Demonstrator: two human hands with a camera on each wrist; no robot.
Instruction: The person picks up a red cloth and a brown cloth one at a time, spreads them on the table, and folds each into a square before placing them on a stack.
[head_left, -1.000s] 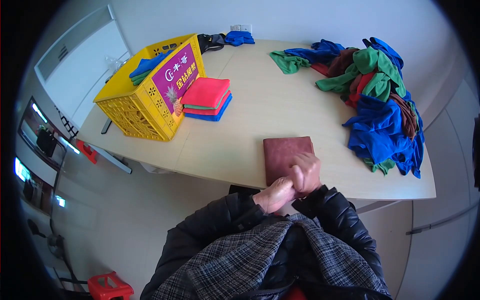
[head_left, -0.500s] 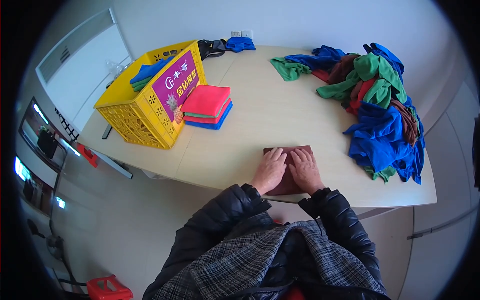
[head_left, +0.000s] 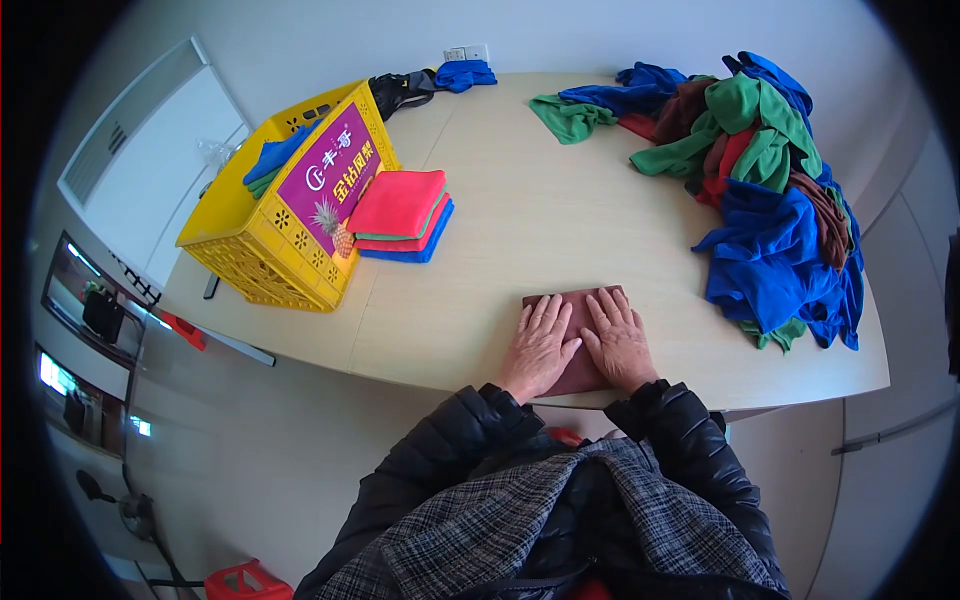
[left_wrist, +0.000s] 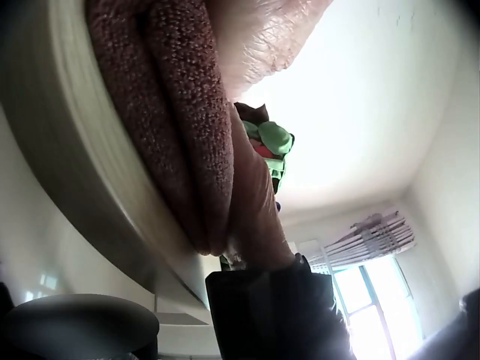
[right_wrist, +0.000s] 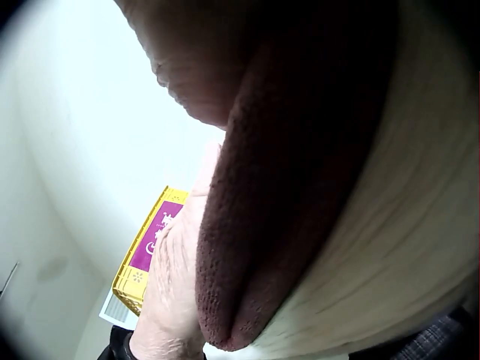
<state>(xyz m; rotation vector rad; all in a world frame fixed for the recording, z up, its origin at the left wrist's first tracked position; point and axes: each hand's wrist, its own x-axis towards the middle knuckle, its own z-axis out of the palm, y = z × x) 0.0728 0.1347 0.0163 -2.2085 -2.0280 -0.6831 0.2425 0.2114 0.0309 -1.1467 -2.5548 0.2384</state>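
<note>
A folded brown towel lies at the table's front edge in the head view. My left hand rests flat on its left half, fingers straight and pointing away from me. On the right half my right hand presses in the same way, the two thumbs close together. The left wrist view shows the thick folded layers of the brown towel at the table edge under the palms. From the right wrist, the rounded fold of the towel looks dark, with the left hand beyond it.
A yellow crate with folded cloths inside stands at the left of the table. Beside it sits a neat stack of red, green and blue towels. A loose heap of crumpled cloths covers the right side. A black bag lies at the back.
A second ago the hands were together over the towel's near right part. They then spread apart and came down flat on it, and now lie there with fingers extended.
</note>
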